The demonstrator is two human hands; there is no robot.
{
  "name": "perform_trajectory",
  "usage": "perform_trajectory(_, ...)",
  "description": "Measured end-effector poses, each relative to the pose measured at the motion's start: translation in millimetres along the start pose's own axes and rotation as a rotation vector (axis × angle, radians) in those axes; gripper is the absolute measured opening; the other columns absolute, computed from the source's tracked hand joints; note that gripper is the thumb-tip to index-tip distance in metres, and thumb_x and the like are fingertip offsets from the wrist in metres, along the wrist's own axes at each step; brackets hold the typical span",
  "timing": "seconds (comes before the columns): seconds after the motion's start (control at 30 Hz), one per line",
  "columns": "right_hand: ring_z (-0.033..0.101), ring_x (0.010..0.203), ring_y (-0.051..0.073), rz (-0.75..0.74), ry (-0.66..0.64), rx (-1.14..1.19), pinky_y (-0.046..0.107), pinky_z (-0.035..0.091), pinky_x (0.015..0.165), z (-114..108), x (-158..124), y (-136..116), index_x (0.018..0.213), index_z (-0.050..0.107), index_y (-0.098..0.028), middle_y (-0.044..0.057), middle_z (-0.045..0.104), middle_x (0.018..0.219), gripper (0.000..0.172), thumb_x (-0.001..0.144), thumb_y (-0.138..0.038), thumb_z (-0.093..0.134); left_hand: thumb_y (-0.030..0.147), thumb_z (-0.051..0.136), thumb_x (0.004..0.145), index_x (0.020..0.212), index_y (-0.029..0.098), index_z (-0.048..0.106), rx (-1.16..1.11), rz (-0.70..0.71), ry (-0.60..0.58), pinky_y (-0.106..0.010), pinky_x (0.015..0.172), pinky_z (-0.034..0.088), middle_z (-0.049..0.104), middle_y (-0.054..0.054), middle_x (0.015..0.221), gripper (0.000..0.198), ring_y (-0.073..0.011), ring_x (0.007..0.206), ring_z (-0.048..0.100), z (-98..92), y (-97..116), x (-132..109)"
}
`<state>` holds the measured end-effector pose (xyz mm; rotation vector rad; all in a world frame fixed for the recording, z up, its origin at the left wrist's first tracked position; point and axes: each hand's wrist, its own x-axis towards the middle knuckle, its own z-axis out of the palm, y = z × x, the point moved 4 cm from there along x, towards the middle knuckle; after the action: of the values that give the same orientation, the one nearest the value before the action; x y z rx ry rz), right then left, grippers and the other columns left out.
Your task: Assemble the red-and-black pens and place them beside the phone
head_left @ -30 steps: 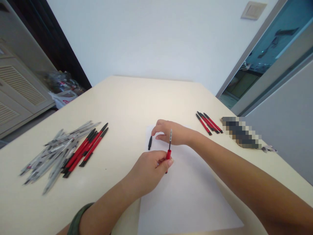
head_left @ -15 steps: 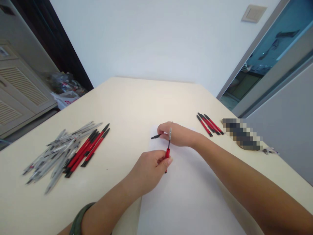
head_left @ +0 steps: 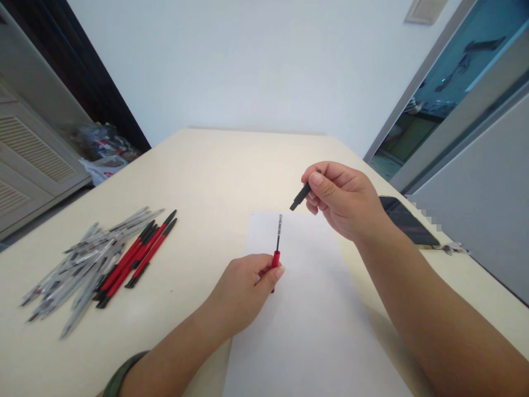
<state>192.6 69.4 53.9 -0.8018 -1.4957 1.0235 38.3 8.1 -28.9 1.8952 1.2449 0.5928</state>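
Over pale tabletop [head_left: 231, 171] and white paper [head_left: 306, 342], grips red barrel [head_left: 276, 258] in left hand [head_left: 246, 286], refill [head_left: 278, 240] above fingers; pinches black piece [head_left: 301, 197] at fingertips of right hand [head_left: 349, 201]. Hold barrel steady, align piece coaxially.

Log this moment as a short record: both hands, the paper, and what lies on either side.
Left hand: holds a red pen barrel with a thin refill sticking up
Right hand: holds a small black pen part, apart from the refill
Paper: white sheet on the table, partly under the left hand
Left side: red-and-black pens beside a pile of grey pens
Right side: phone, partly hidden by the right arm
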Motion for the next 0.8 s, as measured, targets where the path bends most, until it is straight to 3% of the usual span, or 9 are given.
perform_trajectory(0.4,0.039,0.046,0.006,-0.090,-0.008,-0.118,0.021,0.032,0.042,9.4,-0.3,-4.0,0.076,0.057,-0.016,-0.002,0.045,0.059,0.022,0.073,-0.038,0.056,0.039,0.035,0.084,0.070,0.020,0.054,0.043,0.002,-0.028,-0.024,0.052,0.029,0.053,0.004,0.061,0.031,-0.0111,0.057,0.046,-1.1,1.4,0.3)
perform_trajectory(0.8,0.039,0.047,0.007,-0.031,-0.063,-0.156,0.022,0.031,0.042,9.7,-0.4,-0.8,0.077,0.058,-0.016,-0.002,0.044,0.058,0.024,0.072,-0.040,0.056,0.039,0.035,0.083,0.068,0.019,0.055,0.034,0.003,-0.015,-0.024,0.052,0.029,0.053,0.003,0.060,0.031,-0.0116,0.056,0.046,-0.9,2.6,0.3)
